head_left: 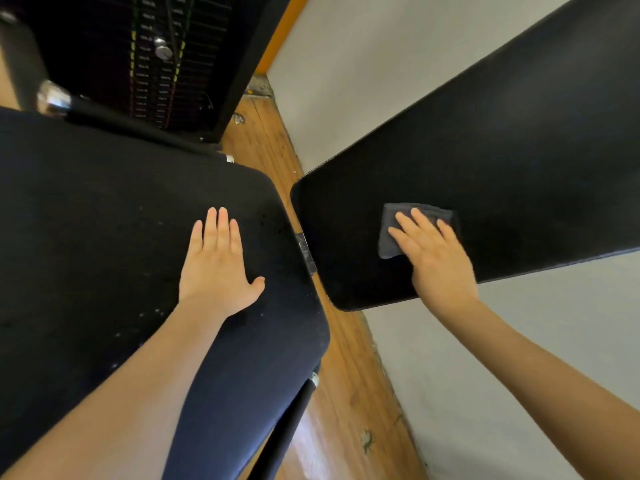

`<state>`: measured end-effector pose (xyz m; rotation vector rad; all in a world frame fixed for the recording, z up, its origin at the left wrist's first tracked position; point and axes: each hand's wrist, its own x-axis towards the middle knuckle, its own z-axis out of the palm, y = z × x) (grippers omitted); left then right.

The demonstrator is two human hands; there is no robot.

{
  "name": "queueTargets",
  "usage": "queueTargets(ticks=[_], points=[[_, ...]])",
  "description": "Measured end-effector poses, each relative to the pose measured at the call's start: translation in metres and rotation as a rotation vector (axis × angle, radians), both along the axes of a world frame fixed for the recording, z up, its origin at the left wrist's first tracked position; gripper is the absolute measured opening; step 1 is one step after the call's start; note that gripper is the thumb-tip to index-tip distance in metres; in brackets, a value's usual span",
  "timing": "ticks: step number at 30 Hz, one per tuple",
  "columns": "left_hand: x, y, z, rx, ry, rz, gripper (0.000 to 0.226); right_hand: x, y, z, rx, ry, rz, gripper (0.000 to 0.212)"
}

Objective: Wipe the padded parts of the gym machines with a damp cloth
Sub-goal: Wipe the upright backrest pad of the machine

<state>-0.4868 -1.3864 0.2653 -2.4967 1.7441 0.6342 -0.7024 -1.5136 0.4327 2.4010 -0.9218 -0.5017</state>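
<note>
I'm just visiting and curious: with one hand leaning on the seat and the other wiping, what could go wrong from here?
The small cloth lies under flat fingers of the right hand, so it might slide out or bunch. It sits near the backrest pad's lower end, so the far stretch may get missed. The left hand on the speckled seat pad could smear dirt.

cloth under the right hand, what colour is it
Dark grey folded cloth, slightly lighter than the black back pad; seen in the head view.

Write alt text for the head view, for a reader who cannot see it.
The right hand presses a folded grey cloth flat on a black back pad, while the left hand rests open on the black seat pad beside it. A weight stack, wooden floor and grey wall lie beyond.
</note>
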Motion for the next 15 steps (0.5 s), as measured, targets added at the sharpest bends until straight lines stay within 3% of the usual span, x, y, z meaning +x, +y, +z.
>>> queueTargets(ticks=[3,5,9,15], points=[[0.003,-0.001,0.005,0.052,0.030,-0.024,0.103,-0.006,0.004,0.020,-0.073,-0.124,-0.130,0.067],[0.008,-0.004,0.015,0.111,0.084,-0.038,0.102,-0.005,0.016,0.009,-0.048,-0.041,-0.132,0.065],[0.015,-0.007,0.047,0.185,0.233,-0.031,0.093,0.004,0.037,-0.019,0.302,0.122,-0.184,0.053],[-0.019,-0.001,0.121,-0.032,0.156,-0.208,0.087,0.014,0.053,0.024,0.389,-0.261,-0.281,0.063]])
